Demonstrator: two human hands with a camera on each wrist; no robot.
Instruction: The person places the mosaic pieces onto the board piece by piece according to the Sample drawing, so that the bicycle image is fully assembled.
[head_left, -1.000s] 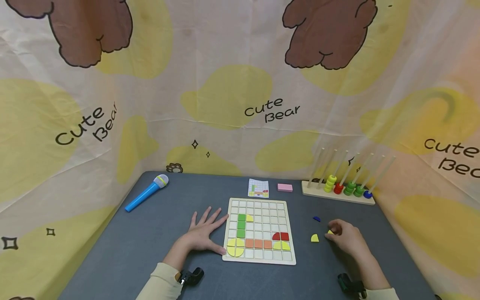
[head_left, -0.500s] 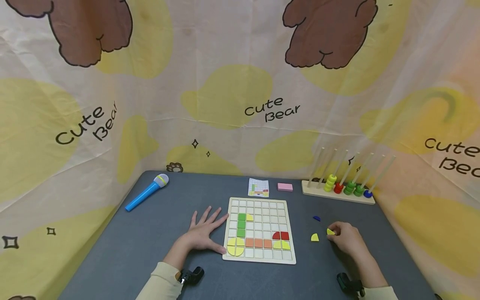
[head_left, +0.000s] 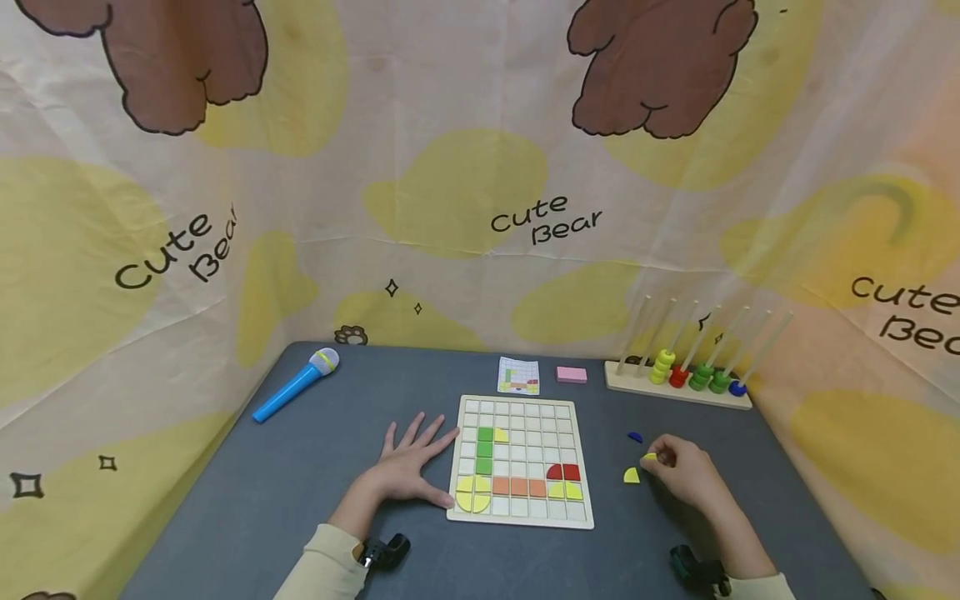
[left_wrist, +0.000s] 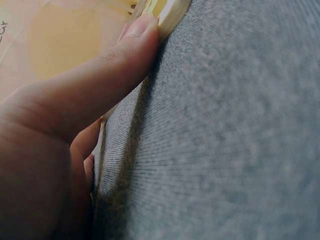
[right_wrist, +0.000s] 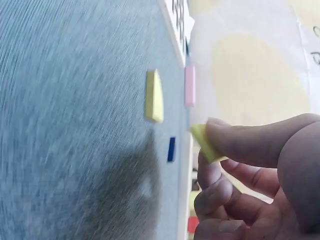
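A pale square grid board [head_left: 525, 525] lies on the table, with green, yellow, orange and red tiles in some of its squares. My left hand [head_left: 408, 471] is spread flat at the board's left side, its thumb touching the edge near the lower corner, as the left wrist view also shows. To the right of the board, my right hand [head_left: 684, 475] pinches a yellow quarter-circle tile [right_wrist: 205, 143] between thumb and fingers, above the table. Another yellow quarter-circle tile [head_left: 632, 476] and a small blue tile [head_left: 635, 437] lie close by on the table.
A pattern card [head_left: 518, 376] and a pink block [head_left: 572, 375] lie behind the board. At the back right stands a bead rack [head_left: 678, 387] with upright rods. A blue toy microphone [head_left: 296, 387] lies at the back left. Patterned cloth hangs behind the table.
My right hand, with the yellow quarter-circle tile pinched in it, has moved slightly left and away from me, towards the board. My left hand has stayed in place.
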